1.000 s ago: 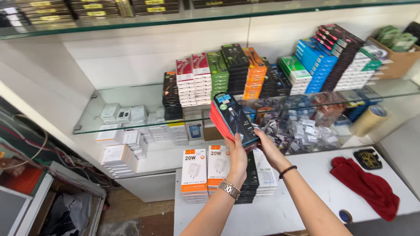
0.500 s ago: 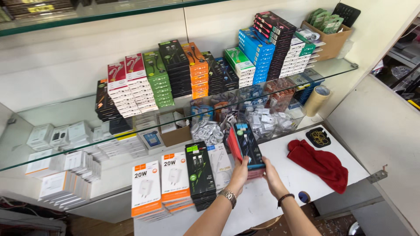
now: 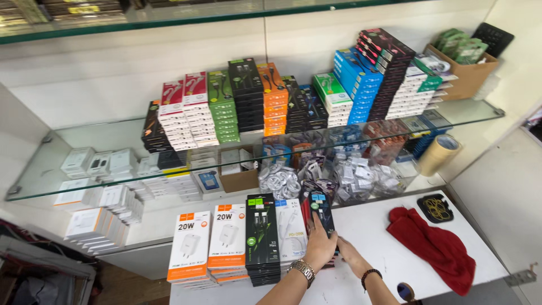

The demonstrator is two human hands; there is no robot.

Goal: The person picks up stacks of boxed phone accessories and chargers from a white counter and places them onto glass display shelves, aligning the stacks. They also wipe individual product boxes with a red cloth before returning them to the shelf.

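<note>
A white surface (image 3: 361, 226) is seen at the near edge, with stacked flat boxes set along its left part: a white and orange charger box stack (image 3: 190, 246) at the far left, a second orange-topped stack (image 3: 227, 244) just beside it, then a tall black and green cable box stack (image 3: 262, 238), and a white box stack (image 3: 291, 230) to the right of that. A crumpled red cloth (image 3: 432, 247) is laid on the right part of the surface, and a small black tray of rubber bands (image 3: 435, 208) is placed just beyond it. A roll of tan tape (image 3: 441, 153) is stood farther right, under the glass shelf (image 3: 113, 135), on which rows of coloured box stacks are ranged. Clear bags of coiled white cables (image 3: 279, 179) are heaped behind the stacks, close to the hands. A dark slim cable package with red edges (image 3: 319, 210) is held upright just right of the white box stack, low over the surface. The left hand (image 3: 320, 248), with a metal watch at its wrist, is closed around the package's lower part, thumb laid on its face. The right hand (image 3: 350, 255) is set at the package's base; whether its grip is closed on it cannot be told.
</note>
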